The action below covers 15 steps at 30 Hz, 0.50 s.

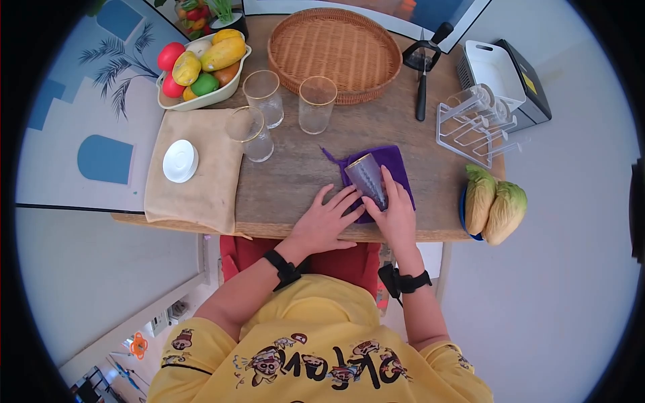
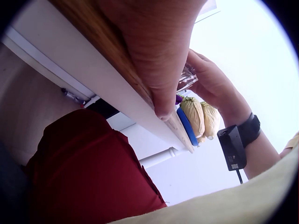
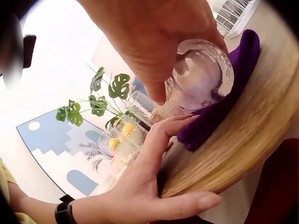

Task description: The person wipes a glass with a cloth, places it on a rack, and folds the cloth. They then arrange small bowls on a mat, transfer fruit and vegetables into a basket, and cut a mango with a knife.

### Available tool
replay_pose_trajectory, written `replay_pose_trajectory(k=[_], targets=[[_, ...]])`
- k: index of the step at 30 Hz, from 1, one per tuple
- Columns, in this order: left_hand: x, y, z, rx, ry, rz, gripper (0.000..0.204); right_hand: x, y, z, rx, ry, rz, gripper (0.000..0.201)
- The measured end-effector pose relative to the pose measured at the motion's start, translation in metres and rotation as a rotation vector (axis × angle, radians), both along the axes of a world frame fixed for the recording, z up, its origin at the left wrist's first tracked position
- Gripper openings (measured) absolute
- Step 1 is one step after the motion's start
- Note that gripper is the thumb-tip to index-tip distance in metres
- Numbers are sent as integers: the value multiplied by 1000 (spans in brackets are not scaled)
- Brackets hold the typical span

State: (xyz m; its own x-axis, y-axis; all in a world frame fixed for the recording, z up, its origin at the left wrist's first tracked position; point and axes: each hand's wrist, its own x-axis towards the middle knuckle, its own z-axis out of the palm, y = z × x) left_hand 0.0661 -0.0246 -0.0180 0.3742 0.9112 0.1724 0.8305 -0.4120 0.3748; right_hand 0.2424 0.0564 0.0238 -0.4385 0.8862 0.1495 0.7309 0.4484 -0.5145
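Observation:
My right hand (image 1: 398, 225) grips a clear drinking glass (image 1: 367, 180) with a gold rim, thumb on one side and fingers on the other. The glass leans over a purple cloth (image 1: 396, 160) near the table's front edge, its thick base (image 3: 224, 70) facing the right wrist camera. A thin strip trails from the cloth's far left corner. Beside the glass, my left hand (image 1: 321, 223) lies with fingers spread, fingertips at the cloth and close to the glass. In the left wrist view, that hand hides most of the glass.
Three gold-rimmed glasses (image 1: 316, 107) stand left of centre. Behind them are a wicker tray (image 1: 336, 50) and a fruit basket (image 1: 228, 91). A tan cloth (image 1: 208, 161) bears a white lidded item (image 1: 180, 161). At right are a knife (image 1: 421, 94), a glass rack (image 1: 463, 138) and cabbages (image 1: 504, 211).

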Motion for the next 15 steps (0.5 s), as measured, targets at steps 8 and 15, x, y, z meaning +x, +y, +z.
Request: replay_pose_trajectory(k=[8,15], targets=[[-1,-1,2,3,11,-11,78,17,46,-2,279,-238,-81,72],[0,-1,2,-8,13,-9,78,14,14,18,212,-186,30,75]])
